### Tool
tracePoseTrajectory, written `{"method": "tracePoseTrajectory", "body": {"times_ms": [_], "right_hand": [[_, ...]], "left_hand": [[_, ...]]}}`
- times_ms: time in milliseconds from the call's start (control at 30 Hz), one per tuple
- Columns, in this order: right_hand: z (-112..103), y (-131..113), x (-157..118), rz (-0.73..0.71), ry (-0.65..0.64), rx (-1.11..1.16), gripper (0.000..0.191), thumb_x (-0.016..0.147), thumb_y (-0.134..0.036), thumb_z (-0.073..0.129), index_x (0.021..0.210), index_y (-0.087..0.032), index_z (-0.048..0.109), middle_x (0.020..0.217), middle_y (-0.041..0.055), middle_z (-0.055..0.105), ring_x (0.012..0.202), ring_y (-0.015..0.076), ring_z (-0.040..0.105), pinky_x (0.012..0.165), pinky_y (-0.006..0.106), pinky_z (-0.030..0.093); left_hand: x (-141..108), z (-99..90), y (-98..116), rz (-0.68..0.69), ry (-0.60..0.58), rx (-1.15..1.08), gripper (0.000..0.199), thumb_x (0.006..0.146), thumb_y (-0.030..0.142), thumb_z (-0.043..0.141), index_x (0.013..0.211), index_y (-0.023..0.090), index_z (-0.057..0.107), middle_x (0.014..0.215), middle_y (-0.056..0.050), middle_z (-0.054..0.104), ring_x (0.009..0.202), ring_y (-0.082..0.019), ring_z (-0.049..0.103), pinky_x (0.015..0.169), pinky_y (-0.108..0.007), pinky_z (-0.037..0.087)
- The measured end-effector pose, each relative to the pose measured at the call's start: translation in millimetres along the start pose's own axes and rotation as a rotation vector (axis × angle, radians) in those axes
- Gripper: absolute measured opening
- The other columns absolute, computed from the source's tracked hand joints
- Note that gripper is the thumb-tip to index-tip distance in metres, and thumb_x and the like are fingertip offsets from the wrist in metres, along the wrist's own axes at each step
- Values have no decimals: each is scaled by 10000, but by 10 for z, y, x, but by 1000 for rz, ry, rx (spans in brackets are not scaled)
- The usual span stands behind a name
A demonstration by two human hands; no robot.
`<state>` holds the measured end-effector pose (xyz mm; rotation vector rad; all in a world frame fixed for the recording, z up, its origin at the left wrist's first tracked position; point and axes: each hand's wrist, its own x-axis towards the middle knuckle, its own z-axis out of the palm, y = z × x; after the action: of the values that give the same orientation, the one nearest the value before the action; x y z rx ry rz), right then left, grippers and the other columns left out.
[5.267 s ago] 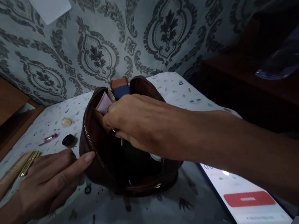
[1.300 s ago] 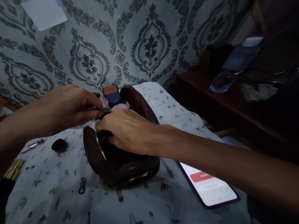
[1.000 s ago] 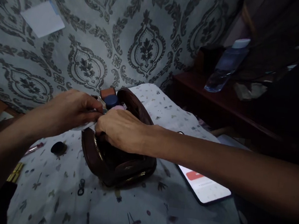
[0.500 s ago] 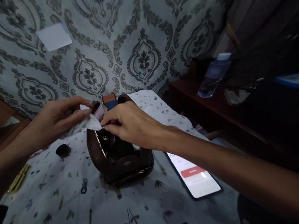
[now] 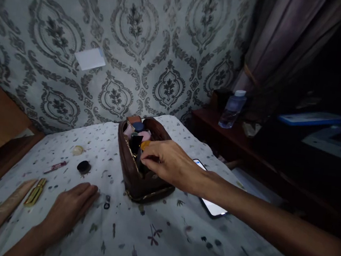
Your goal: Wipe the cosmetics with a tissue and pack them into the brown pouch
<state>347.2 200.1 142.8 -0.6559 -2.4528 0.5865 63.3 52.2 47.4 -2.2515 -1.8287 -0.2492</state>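
Note:
A brown zippered makeup bag (image 5: 128, 176) stands open on the patterned sheet, with several cosmetics inside. Among them are a pink round item (image 5: 145, 135), a dark blue one (image 5: 138, 127) and a yellow-orange one (image 5: 144, 145). My right hand (image 5: 169, 163) reaches over the bag's right side, its thumb and fingers pinched together inside the opening; whatever they grip is hidden. Low on the left, my left hand (image 5: 67, 206) rests on the sheet, fingers extended and loosely bent, holding nothing visible. Just beyond it sits a small black round lid (image 5: 84, 167).
Left of my left hand lie a gold tube (image 5: 35, 192), a long beige wrapped item (image 5: 0, 213), a thin pink-red tube (image 5: 57, 166) and a pale round piece (image 5: 78, 150). A lit phone (image 5: 214, 208) lies under my right forearm. A water bottle (image 5: 233, 110) stands on the dark red shelf.
My left hand has left the bag and come down to the sheet; the white crumpled cloth or tissue it held is out of sight. My right hand has shifted deeper over the opening.

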Motion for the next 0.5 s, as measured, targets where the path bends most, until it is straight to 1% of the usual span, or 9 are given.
{"method": "tracePoseTrajectory", "body": {"times_ms": [67,133,200,233,300,367,500], "right_hand": [[37,-135,-22,7,46,27,167,811,-56,582,723,-151,688,687,-4,633,658,105,563,623,215,335],[114,-280,-75,-18,80,79,176,817,-52,571,733,-151,690,689,-5,643,643,100,563,612,209,345],[247,-409,-145,-63,66,138,194,835,-59,556,733,-151,693,699,2,655,640,101,575,603,205,359],[332,-463,-180,-82,40,163,202,846,-70,549,735,-151,697,705,9,663,642,104,584,598,205,366],[526,-552,-234,-101,-29,205,209,862,-93,539,762,-151,713,734,27,688,652,114,608,593,208,384],[731,-625,-257,-88,-95,242,214,866,-106,533,783,-150,726,737,40,704,645,122,624,590,211,398],[1128,-739,-208,10,-198,310,204,841,-130,550,795,-153,747,757,54,738,679,151,656,628,234,434]], "left_hand": [[-183,53,14,37,-43,10,361,998,386,335,988,251,669,865,-46,680,756,-185,674,636,-268,552],[-352,100,4,66,-60,-12,318,985,395,392,1145,274,639,976,-57,675,868,-202,666,726,-297,567],[-497,140,-27,61,-50,-40,346,977,413,424,1255,283,583,1088,-74,653,958,-221,648,805,-332,565],[-555,155,-46,46,-44,-50,353,981,409,417,1270,278,571,1105,-81,642,973,-224,641,819,-340,562],[-639,175,-84,-2,-56,-50,334,996,371,385,1241,259,581,1070,-85,629,948,-220,635,805,-342,558],[-681,180,-120,-57,-90,-23,305,1000,318,371,1187,242,599,1015,-78,614,912,-213,628,755,-328,553],[-684,153,-202,-132,-171,22,221,984,284,418,1085,236,608,972,-60,592,944,-214,612,678,-278,526]]}}
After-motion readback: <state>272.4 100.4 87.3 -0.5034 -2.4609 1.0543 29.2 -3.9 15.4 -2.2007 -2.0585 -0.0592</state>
